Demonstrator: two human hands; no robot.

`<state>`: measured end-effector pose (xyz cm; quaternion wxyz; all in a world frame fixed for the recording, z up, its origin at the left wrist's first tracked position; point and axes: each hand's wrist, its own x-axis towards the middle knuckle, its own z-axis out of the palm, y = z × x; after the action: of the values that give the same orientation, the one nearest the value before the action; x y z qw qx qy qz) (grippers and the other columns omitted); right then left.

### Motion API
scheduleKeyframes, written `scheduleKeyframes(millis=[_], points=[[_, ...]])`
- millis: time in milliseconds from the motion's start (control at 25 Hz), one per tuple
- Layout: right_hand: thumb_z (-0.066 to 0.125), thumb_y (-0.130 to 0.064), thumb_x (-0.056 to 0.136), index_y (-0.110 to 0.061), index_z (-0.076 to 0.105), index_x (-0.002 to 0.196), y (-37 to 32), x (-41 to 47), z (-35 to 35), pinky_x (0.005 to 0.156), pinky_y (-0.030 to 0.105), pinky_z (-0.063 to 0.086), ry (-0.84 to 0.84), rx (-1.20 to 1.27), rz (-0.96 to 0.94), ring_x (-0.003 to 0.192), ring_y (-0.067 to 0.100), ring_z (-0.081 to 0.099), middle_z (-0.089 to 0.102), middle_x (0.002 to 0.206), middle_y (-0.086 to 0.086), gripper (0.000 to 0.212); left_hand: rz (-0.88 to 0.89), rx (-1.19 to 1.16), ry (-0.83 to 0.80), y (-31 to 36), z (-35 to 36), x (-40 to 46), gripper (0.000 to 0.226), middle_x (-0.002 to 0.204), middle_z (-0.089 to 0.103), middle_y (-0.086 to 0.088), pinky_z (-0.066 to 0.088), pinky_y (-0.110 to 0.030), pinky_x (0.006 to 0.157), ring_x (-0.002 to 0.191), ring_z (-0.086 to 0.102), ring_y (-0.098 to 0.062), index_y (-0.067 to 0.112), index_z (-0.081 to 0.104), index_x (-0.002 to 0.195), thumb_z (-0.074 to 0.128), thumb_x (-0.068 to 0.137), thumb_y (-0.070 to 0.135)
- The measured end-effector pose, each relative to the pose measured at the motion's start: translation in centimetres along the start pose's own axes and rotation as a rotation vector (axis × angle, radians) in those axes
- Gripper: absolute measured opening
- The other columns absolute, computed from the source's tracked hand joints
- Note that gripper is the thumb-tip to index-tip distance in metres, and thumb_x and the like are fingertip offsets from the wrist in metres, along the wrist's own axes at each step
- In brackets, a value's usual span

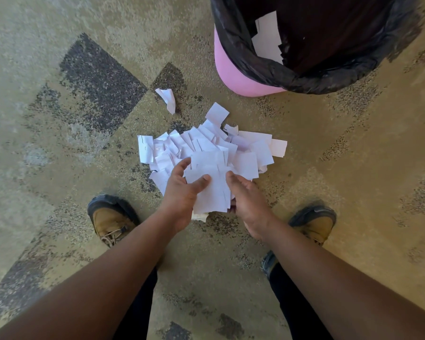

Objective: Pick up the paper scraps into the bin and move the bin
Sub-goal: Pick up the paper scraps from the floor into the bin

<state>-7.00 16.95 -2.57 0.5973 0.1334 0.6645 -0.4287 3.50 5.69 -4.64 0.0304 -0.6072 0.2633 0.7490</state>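
We cup a wad of paper scraps point(210, 190) between our left hand point(182, 192) and right hand point(245, 200), palms pressing inward so loose pieces stay bunched. The remaining pile point(206, 146) lies just short of the bin point(304, 45) (black-lined, pink, some scraps inside). No legible writing.

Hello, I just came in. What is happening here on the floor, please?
A person is bent over a pile of white paper scraps on the carpet. The left hand and right hand clasp a bunch of scraps between them, low over the pile. A pink bin with a black liner stands just beyond, with some paper already inside. One crumpled scrap lies apart from the pile, near the bin.
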Motion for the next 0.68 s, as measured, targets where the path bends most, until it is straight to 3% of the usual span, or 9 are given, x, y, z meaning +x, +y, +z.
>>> scheduleKeyframes(millis=[80,160,280,440,560,680], points=[[0.049,-0.036,0.106,-0.023,0.069,0.106,0.9,0.6,-0.2,0.057,0.024,0.049,0.028,-0.113,0.024,0.07,0.011,0.063,0.071,0.087,-0.007,0.023,0.003,0.112,0.079,-0.1,-1.4,0.8,0.034,0.114,0.074,-0.01,0.06,-0.052,0.086,0.103,0.07,-0.035,0.015,0.06,0.124,0.071,0.093,0.005],[0.053,-0.032,0.102,-0.023,0.068,0.099,2.4,1.2,-0.9,0.071,0.035,0.05,0.033,-0.358,0.084,0.078,0.016,0.059,0.066,0.088,-0.003,0.018,-0.025,0.258,0.159,-0.7,-3.0,1.4,0.027,0.11,0.074,-0.009,0.06,-0.053,0.086,0.099,0.071,-0.034,0.014,0.063,0.118,0.072,0.093,0.009],[0.057,-0.025,0.101,-0.021,0.07,0.105,5.0,1.3,-1.2,0.087,0.037,0.048,-0.061,-0.566,0.236,0.097,0.019,0.061,0.068,0.104,-0.001,0.015,-0.078,0.366,0.234,-2.0,-4.9,1.2,0.028,0.11,0.073,-0.008,0.06,-0.055,0.085,0.096,0.071,-0.031,0.018,0.064,0.119,0.073,0.093,0.013],[0.062,-0.016,0.099,-0.02,0.065,0.133,7.2,1.7,1.0,0.104,0.034,0.04,-0.185,-0.577,0.323,0.129,0.024,0.053,0.051,0.151,0.003,0.034,-0.064,0.358,0.266,-2.6,-6.3,1.5,0.018,0.103,0.073,-0.005,0.061,-0.054,0.082,0.094,0.071,-0.031,0.027,0.064,0.098,0.073,0.093,0.013],[0.06,-0.008,0.099,-0.019,0.056,0.144,8.8,3.0,3.2,0.104,0.028,0.037,-0.265,-0.562,0.362,0.135,0.022,0.048,0.04,0.16,0.003,0.046,-0.038,0.4,0.259,-1.9,-6.8,2.4,0.016,0.102,0.072,-0.004,0.061,-0.05,0.082,0.093,0.07,-0.029,0.026,0.064,0.102,0.072,0.094,0.014],[0.056,-0.007,0.101,-0.022,0.061,0.138,9.9,4.0,4.6,0.116,0.036,0.033,-0.209,-0.472,0.377,0.145,0.026,0.039,0.034,0.163,-0.001,0.041,-0.015,0.425,0.237,-1.4,-7.3,3.2,0.023,0.106,0.074,-0.009,0.061,-0.051,0.082,0.094,0.071,-0.031,0.018,0.065,0.114,0.074,0.092,0.014]])
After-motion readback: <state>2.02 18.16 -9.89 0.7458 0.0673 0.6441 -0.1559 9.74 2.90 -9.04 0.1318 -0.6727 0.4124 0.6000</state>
